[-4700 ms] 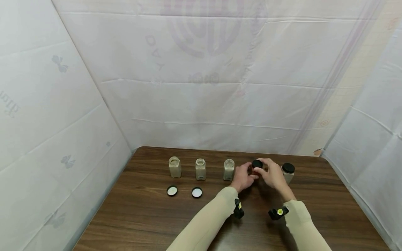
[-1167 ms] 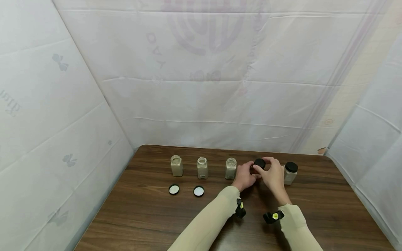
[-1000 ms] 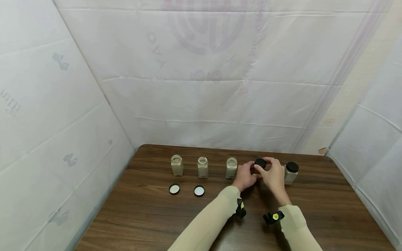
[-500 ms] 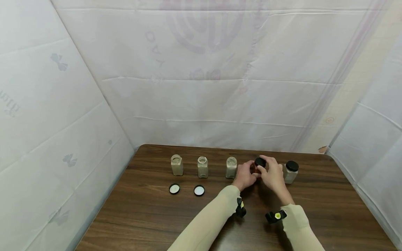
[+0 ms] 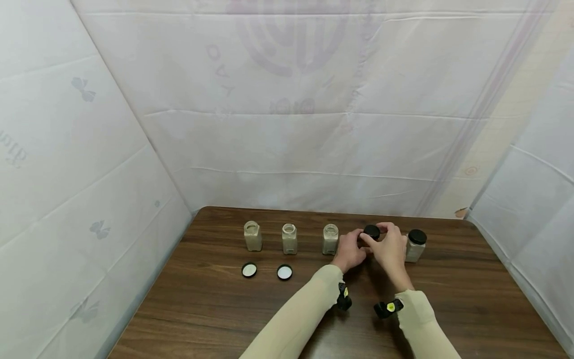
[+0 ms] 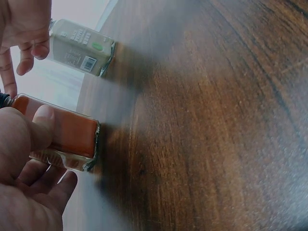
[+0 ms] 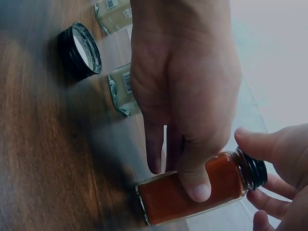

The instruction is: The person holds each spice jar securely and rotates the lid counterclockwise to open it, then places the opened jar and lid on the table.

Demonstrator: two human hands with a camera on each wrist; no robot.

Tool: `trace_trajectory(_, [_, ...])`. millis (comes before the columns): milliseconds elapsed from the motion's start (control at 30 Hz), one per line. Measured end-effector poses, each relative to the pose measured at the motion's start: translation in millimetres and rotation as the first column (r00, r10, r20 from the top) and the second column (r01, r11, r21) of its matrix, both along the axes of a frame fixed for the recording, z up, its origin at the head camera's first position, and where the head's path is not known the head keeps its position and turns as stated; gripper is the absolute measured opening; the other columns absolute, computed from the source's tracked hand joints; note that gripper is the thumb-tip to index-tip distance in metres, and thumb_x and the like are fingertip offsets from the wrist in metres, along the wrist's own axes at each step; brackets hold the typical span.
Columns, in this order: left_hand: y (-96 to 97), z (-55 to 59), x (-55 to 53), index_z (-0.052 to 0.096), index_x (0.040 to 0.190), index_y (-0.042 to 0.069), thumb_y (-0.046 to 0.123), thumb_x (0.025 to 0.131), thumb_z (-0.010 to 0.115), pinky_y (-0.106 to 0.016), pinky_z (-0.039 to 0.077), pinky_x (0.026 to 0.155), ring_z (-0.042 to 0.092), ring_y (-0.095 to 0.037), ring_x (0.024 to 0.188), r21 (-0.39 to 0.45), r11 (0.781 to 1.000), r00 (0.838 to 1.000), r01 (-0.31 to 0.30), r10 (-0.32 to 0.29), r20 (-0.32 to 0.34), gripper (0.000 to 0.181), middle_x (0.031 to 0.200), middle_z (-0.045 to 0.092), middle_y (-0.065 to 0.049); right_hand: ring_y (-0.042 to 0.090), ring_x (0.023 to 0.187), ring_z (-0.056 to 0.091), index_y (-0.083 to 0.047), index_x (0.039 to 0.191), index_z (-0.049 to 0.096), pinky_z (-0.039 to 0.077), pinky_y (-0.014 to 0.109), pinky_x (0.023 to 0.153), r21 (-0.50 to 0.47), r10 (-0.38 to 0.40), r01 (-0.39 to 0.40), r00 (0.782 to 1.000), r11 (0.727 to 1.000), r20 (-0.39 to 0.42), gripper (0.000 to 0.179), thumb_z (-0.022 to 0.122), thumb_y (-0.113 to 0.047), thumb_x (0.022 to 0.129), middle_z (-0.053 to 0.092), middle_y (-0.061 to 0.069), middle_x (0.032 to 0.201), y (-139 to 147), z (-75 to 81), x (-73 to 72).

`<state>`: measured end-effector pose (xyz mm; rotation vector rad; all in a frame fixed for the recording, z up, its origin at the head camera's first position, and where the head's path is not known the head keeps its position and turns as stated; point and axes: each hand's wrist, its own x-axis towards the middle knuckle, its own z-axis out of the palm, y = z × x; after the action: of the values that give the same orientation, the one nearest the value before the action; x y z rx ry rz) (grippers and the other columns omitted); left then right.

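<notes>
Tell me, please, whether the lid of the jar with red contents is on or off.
On: the black lid, held by the right hand, sits on the neck of the jar. Whether it is loosened, I cannot tell.

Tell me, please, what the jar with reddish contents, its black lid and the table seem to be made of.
Jar: likely glass, clear and glossy, being see-through with bright edges.
Black lid: probably plastic, from its dull sheen; painted metal is possible.
Table: wood or wood-look laminate, satin, from its grain and soft reflections.

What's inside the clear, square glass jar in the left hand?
Reddish-orange filling shows in the jar; the left hand covers part, a round black lid hides its top.
</notes>
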<state>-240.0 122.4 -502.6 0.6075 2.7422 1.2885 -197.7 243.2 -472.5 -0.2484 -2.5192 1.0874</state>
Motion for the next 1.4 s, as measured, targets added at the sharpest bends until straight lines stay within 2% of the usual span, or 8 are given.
trace_trajectory(200, [-0.2,-0.1,1.3,0.068,0.133,0.012,0.003,0.087,0.066,-0.024,0.051,0.085,0.065,-0.016,0.098,0.000,1.000,1.000,-0.001,0.001,0.000,0.047,0.119,0.074,-0.004,0.044,0.109,0.047,0.005,0.127,0.062,0.035,0.057,0.093,-0.003,0.003,-0.003,1.000,1.000,0.025,0.048,0.080,-0.022,0.091,0.059,0.028,0.123,-0.9,4.5,1.3])
trace_trajectory(467, [0.1,-1.6,-1.4,0.072,0.120,0.014,0.004,0.087,0.070,-0.022,0.043,0.072,0.053,-0.010,0.072,0.012,1.000,1.000,0.008,-0.007,-0.022,0.035,0.096,0.073,0.003,0.045,0.109,0.043,0.000,0.143,0.057,0.042,0.056,0.084,0.017,0.100,-0.102,0.989,0.995,0.106,0.049,0.068,-0.013,0.096,0.049,0.029,0.145,2.1,9.1,2.5])
trace_trajectory(633, [-0.1,-3.3,-1.7,0.072,0.122,0.014,0.004,0.086,0.069,-0.021,0.044,0.077,0.054,-0.008,0.075,0.003,1.000,0.999,0.023,-0.023,-0.027,0.038,0.097,0.073,0.004,0.047,0.113,0.041,-0.002,0.146,0.054,0.041,0.059,0.089,0.010,0.106,-0.108,0.986,0.994,0.127,0.054,0.068,-0.012,0.095,0.046,0.030,0.147,1.2,9.8,3.3])
trace_trajectory(833, [-0.6,-2.4,-1.2,0.071,0.128,0.013,0.006,0.087,0.069,-0.026,0.052,0.090,0.067,-0.012,0.096,0.000,1.000,0.999,0.018,-0.018,-0.043,0.041,0.112,0.076,-0.001,0.047,0.116,0.044,0.003,0.142,0.053,0.034,0.061,0.097,0.005,0.060,-0.061,0.996,0.998,0.060,0.060,0.078,-0.021,0.092,0.053,0.030,0.134,-0.2,6.4,3.8])
trace_trajectory(967, [-0.1,-0.7,0.7,0.070,0.130,0.013,0.011,0.090,0.074,-0.029,0.053,0.092,0.067,-0.018,0.103,0.012,1.000,1.000,0.009,-0.009,-0.006,0.040,0.116,0.075,-0.002,0.043,0.112,0.049,0.006,0.130,0.059,0.031,0.058,0.099,-0.007,0.019,-0.019,1.000,1.000,0.012,0.054,0.082,-0.022,0.090,0.059,0.029,0.121,-0.7,3.4,3.0])
trace_trajectory(1067, [0.3,0.6,1.8,0.070,0.130,0.014,0.012,0.091,0.074,-0.028,0.053,0.092,0.067,-0.017,0.103,0.016,1.000,1.000,0.002,-0.002,0.013,0.039,0.114,0.075,-0.001,0.043,0.110,0.049,0.005,0.126,0.062,0.033,0.056,0.097,-0.003,0.008,-0.008,1.000,1.000,0.010,0.048,0.081,-0.020,0.091,0.059,0.028,0.120,-0.3,2.4,2.1])
trace_trajectory(1233, [0.8,0.2,-0.7,0.071,0.125,0.014,0.005,0.089,0.071,-0.026,0.051,0.087,0.065,-0.013,0.093,0.016,1.000,1.000,0.002,-0.002,0.009,0.037,0.104,0.074,0.002,0.045,0.110,0.044,0.003,0.133,0.062,0.038,0.058,0.092,0.009,0.031,-0.032,0.998,0.999,0.056,0.046,0.075,-0.019,0.094,0.054,0.028,0.134,1.7,5.0,1.7])
trace_trajectory(1400, [0.1,-1.7,-1.5,0.071,0.123,0.012,0.002,0.087,0.071,-0.022,0.045,0.076,0.055,-0.009,0.076,0.026,0.999,1.000,0.019,-0.019,-0.012,0.038,0.096,0.073,0.002,0.046,0.111,0.044,0.002,0.140,0.059,0.039,0.058,0.091,0.025,0.098,-0.100,0.993,0.995,0.068,0.049,0.072,-0.014,0.095,0.051,0.029,0.141,4.5,7.5,2.3])
